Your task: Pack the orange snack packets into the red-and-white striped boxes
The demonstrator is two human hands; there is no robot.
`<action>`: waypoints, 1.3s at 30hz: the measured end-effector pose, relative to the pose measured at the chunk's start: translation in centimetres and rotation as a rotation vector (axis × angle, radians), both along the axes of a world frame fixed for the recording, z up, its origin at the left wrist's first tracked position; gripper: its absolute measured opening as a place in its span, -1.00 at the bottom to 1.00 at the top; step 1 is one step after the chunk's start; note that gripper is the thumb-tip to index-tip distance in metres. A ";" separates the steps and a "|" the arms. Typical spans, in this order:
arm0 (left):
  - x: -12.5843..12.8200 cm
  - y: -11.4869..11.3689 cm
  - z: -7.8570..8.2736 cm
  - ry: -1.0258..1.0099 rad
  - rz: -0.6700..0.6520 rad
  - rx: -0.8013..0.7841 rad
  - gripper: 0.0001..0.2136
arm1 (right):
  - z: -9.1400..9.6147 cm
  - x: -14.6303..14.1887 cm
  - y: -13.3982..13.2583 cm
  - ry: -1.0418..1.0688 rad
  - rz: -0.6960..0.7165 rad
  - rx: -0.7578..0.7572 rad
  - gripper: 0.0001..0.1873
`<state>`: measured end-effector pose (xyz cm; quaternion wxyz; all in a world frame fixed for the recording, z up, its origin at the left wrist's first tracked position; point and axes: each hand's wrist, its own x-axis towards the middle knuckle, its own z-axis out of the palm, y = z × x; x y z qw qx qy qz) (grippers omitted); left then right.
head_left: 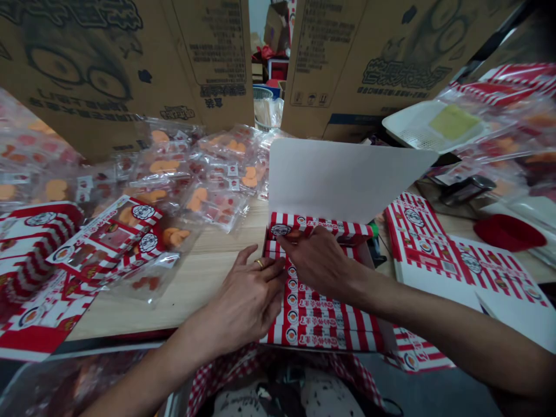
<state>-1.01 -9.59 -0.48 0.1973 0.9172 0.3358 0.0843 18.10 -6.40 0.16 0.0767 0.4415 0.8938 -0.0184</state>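
Observation:
An open carton [347, 179] with its white lid raised stands on the table in front of me. Inside it, slim red-and-white striped boxes [321, 318] lie packed in a row. My right hand [319, 260] reaches over them, its fingers closed on a striped box [304, 223] at the back, by the lid's hinge. This box is turned so that its printed front with a window partly shows. My left hand [256, 286], with a ring on one finger, rests against the carton's left side. Its thumb is held apart, and its fingertips touch the carton's edge.
Clear bags of orange and red pieces [217, 202] cover the table's back left. Striped boxes [104, 237] are piled at the left; flat striped cartons [434, 249] lie at the right. A white basket [417, 124], a red dish [509, 233] and big cardboard boxes [208, 63] stand behind.

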 end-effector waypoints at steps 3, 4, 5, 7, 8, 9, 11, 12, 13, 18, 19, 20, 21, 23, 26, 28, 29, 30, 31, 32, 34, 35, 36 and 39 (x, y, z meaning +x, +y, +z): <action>0.0 0.1 0.1 0.010 -0.003 0.006 -0.77 | 0.2 -0.6 0.3 0.003 -0.040 -0.069 -0.68; 0.1 0.0 0.1 0.017 0.004 0.008 -0.77 | 0.4 -0.7 0.3 -0.007 -0.043 -0.097 -0.67; 0.1 -0.1 0.1 0.018 0.012 0.010 -0.76 | 0.7 -0.7 0.3 -0.025 -0.040 -0.118 -0.66; 0.2 -0.4 0.0 0.005 0.039 0.017 -0.75 | 1.7 -0.4 0.2 -0.047 -0.020 -0.187 -0.67; 0.3 -0.5 0.0 -0.005 0.050 0.018 -0.74 | 2.4 0.0 0.2 -0.028 -0.012 -0.221 -0.71; 0.3 -0.5 -0.1 -0.016 0.061 0.019 -0.73 | 3.0 0.4 0.3 0.016 -0.015 -0.221 -0.74; 0.4 -0.7 -0.1 -0.030 0.071 0.023 -0.72 | 3.9 1.3 1.0 0.146 0.000 -0.115 -0.73; 0.5 -0.7 -0.1 -0.034 0.071 0.028 -0.73 | 4.0 1.7 1.6 0.201 0.042 -0.024 -0.67; 0.5 -0.7 -0.1 -0.034 0.069 0.032 -0.73 | 3.8 2.0 2.3 0.236 0.109 0.070 -0.61; 0.5 -0.6 -0.2 -0.032 0.075 0.044 -0.72 | 0.2 2.0 5.7 0.207 0.352 0.162 -0.42; 0.5 -0.6 -0.2 -0.029 0.075 0.048 -0.72 | -0.4 1.9 5.9 0.188 0.326 0.177 -0.44; 0.5 -0.6 -0.3 -0.026 0.074 0.054 -0.72 | -0.8 1.6 5.9 0.172 0.308 0.188 -0.48; 0.5 -0.6 -0.3 -0.021 0.076 0.057 -0.73 | -1.2 1.4 5.7 0.163 0.309 0.189 -0.51; 0.5 -0.7 -0.3 -0.012 0.078 0.048 -0.73 | -1.5 0.8 5.0 0.175 0.366 0.144 -0.51; 0.5 -1.2 -0.2 -0.026 0.092 0.016 -0.72 | -1.8 0.2 4.2 0.247 0.429 0.077 -0.43; 0.2 -1.5 -0.2 -0.066 0.097 0.003 -0.73 | -1.8 0.3 3.9 0.332 0.419 0.073 -0.36; -0.1 -1.6 -0.2 -0.109 0.098 -0.004 -0.74 | -1.7 0.8 3.8 0.378 0.409 0.073 -0.32; -0.5 -1.5 -0.3 -0.177 0.104 -0.004 -0.75 | -1.5 1.5 3.5 0.418 0.405 0.071 -0.30; -1.0 -1.4 -0.5 -0.271 0.139 0.008 -0.77 | -1.1 2.6 3.1 0.444 0.401 0.070 -0.28; -1.6 -1.0 -0.7 -0.384 0.220 0.023 -0.79 | -0.7 4.0 2.6 0.452 0.388 0.076 -0.29; -2.6 0.4 -1.3 -0.648 0.512 0.020 -0.81 | 0.0 7.1 1.4 0.452 0.267 0.120 -0.38; -2.9 1.4 -1.7 -0.781 0.675 -0.025 -0.81 | 0.3 8.6 0.8 0.490 0.105 0.173 -0.47; -2.9 2.5 -2.1 -0.895 0.809 -0.114 -0.80 | 0.5 9.8 0.4 0.560 -0.118 0.227 -0.56; -1.4 5.8 -3.2 -1.025 0.874 -0.560 -0.71 | 0.0 11.7 -0.1 0.850 -0.784 0.134 -0.62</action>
